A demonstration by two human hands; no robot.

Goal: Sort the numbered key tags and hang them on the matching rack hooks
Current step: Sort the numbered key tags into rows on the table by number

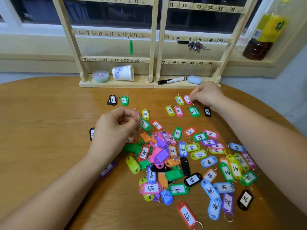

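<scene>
Right hand [206, 95]: our fingers pinch pink tag 7 [187, 99] at its far end.
Tag 7: flat on the desk [49, 130], long axis pointing toward the rack [154, 47], numeral upright to us.
Left hand [116, 128]: our fingers pinch a key ring [136, 110] beside green tag 20 [144, 124].

Both bare forearms reach in from the near edge, the left from the near left corner, the right along the right side and stretched farther. The left hand [114, 128] hovers mid-scene, back up, fingers curled, thumb and forefinger pinching a ring [136, 111]. The right hand [206, 95] lies far right, knuckles up, its bunched fingertips pinching the pink tag [187, 99].
</scene>
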